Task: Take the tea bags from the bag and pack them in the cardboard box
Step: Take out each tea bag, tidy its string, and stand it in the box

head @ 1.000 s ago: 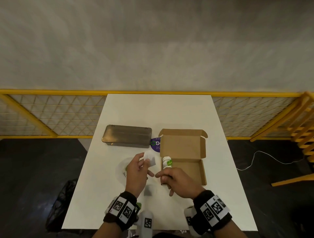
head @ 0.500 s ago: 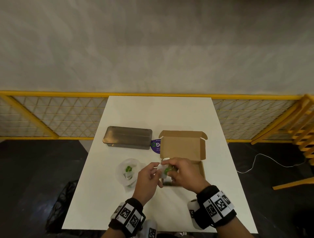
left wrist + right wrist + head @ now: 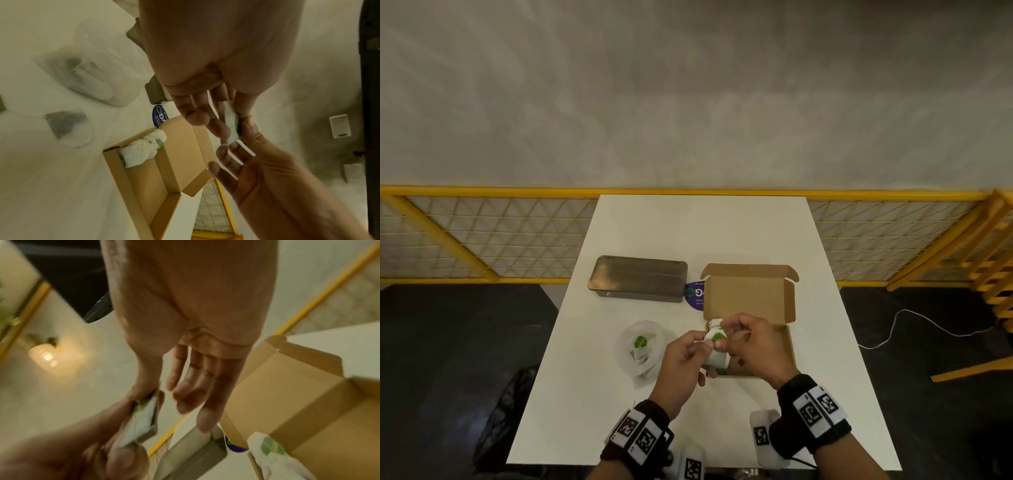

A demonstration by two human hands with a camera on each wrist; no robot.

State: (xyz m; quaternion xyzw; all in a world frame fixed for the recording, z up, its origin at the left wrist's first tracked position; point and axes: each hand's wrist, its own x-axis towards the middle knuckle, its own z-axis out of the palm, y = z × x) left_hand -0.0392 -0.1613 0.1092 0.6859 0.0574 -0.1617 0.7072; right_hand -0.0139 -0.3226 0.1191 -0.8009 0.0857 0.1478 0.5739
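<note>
A white tea bag with a green tag is held just above the left end of the open cardboard box. My left hand pinches it from the left and my right hand pinches it from the right. In the left wrist view the tea bag sits between my left fingers and the right thumb. In the right wrist view this tea bag shows blurred. Several tea bags stand packed at the box's left end. The clear plastic bag with more tea bags lies left of my hands.
A flat metal tin lies behind the plastic bag, and a purple round sticker sits between tin and box. One loose tea bag lies on the white table. A yellow mesh fence runs behind the table.
Both hands have moved forward from the table in front of the box to its left end, and the right hand has joined the left on the tea bag.
</note>
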